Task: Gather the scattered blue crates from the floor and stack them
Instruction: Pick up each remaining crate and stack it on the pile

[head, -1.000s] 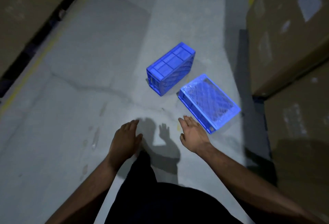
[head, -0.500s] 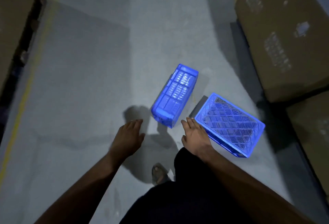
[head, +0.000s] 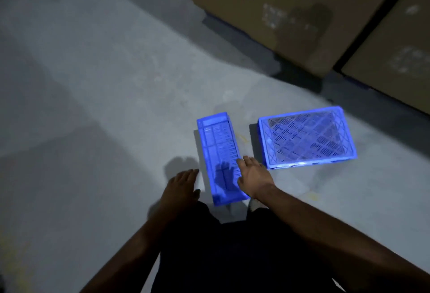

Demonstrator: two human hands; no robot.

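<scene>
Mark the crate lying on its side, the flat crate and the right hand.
Side crate [head: 217,153]: head view, on its upturned ribbed wall.
Flat crate [head: 307,138]: head view, on its mesh face.
Right hand [head: 253,175]: head view, on the back of the hand.

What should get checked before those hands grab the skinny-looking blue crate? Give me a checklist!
1. Both hands free: left hand and right hand hold nothing. Ok.
2. Hands on either side of the narrow crate: ok.
3. Fingers gripping it: not ok, still open.
4. Narrow crate standing flat: not ok, it looks to be lying on its side.
5. Wide crate flat on the floor, apart from it: ok.
6. Crates empty: cannot tell.
</scene>
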